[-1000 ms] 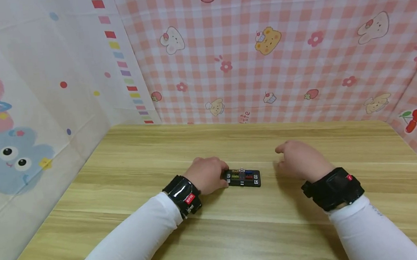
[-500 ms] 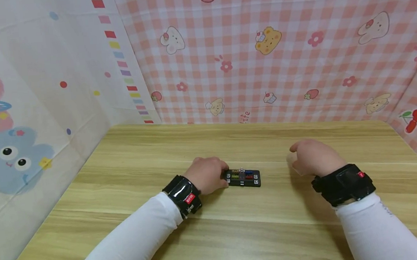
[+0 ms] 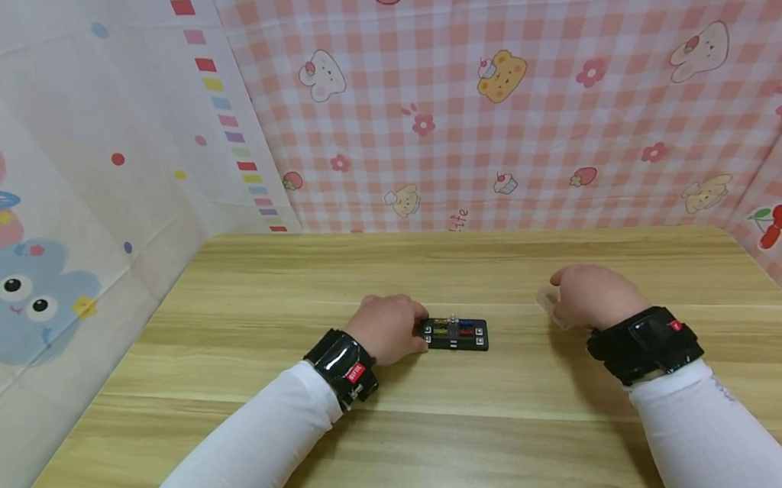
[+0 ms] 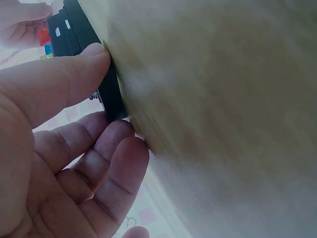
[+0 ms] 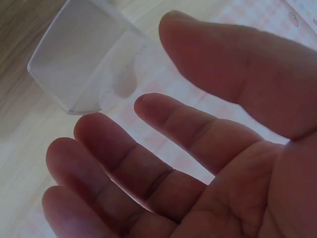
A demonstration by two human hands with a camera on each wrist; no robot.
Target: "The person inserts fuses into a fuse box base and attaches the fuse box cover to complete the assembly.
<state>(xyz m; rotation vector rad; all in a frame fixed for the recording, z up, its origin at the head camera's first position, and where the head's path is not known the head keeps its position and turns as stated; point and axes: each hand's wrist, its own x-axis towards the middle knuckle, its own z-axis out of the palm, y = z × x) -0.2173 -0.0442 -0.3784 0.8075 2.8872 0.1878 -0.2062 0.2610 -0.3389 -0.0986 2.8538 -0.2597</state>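
On the table lies a black fuse box (image 3: 457, 343) with several coloured blade fuses and metal terminals. My left hand (image 3: 385, 330) grips its left end; the left wrist view shows the thumb (image 4: 91, 64) along one long side of the black box (image 4: 74, 37). To the right, a clear plastic cover (image 3: 547, 299) stands beside the fingertips of my right hand (image 3: 598, 295). In the right wrist view the fingers (image 5: 148, 168) are spread and the thumb stands apart from them, with the cover (image 5: 74, 59) just past their tips. Whether they touch it, I cannot tell.
The wood-grain table (image 3: 406, 442) runs back to a pink checked cloth (image 3: 465, 138). A white cloth with cartoon prints (image 3: 147, 118) hangs along the left side. Black cameras are strapped on both wrists, over white sleeves (image 3: 248, 447).
My right hand has moved right, away from the fuse box, carrying the clear cover. In the last half second it drew slightly off the cover, which stayed put. My left hand has not moved.
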